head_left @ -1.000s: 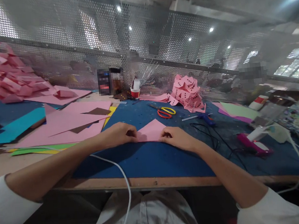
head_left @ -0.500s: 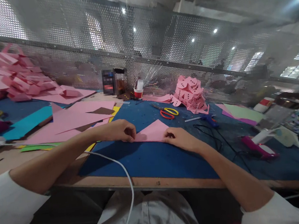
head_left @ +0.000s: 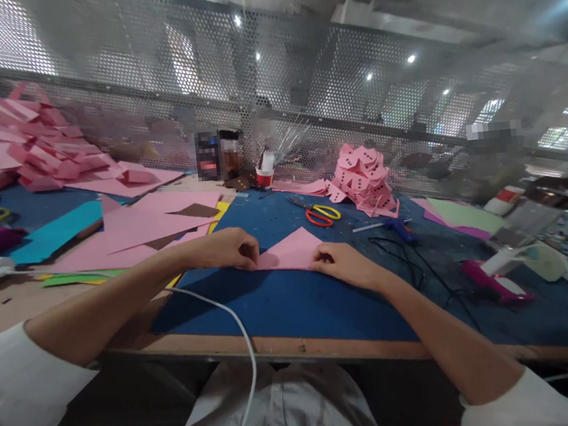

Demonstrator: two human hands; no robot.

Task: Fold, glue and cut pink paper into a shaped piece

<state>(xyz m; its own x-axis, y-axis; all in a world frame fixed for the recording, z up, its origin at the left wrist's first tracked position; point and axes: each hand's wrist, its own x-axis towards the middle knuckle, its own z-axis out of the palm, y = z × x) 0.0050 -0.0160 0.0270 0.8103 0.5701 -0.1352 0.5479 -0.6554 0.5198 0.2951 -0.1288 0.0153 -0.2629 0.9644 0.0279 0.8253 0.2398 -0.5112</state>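
Note:
A pink paper triangle [head_left: 290, 250] lies on the blue mat [head_left: 282, 300] in front of me. My left hand [head_left: 227, 248] has its fingers curled and pinches the triangle's left corner. At the right corner, my right hand [head_left: 344, 265] is closed too, pressing the paper's near edge against the mat. Both forearms rest over the table's wooden front edge [head_left: 276, 344].
Red-and-yellow scissors [head_left: 320, 214] lie behind the triangle. A heap of punched pink pieces [head_left: 364, 178] sits at the back. Large pink sheets [head_left: 149, 226] and folded pink paper [head_left: 21, 144] lie left. A pink glue gun [head_left: 492, 283] and black cords [head_left: 420, 267] lie right. A white cable [head_left: 237, 351] hangs near my chest.
Both hands stay on the pink triangle's corners. The view has shifted slightly; the paper and hands have barely moved on the mat.

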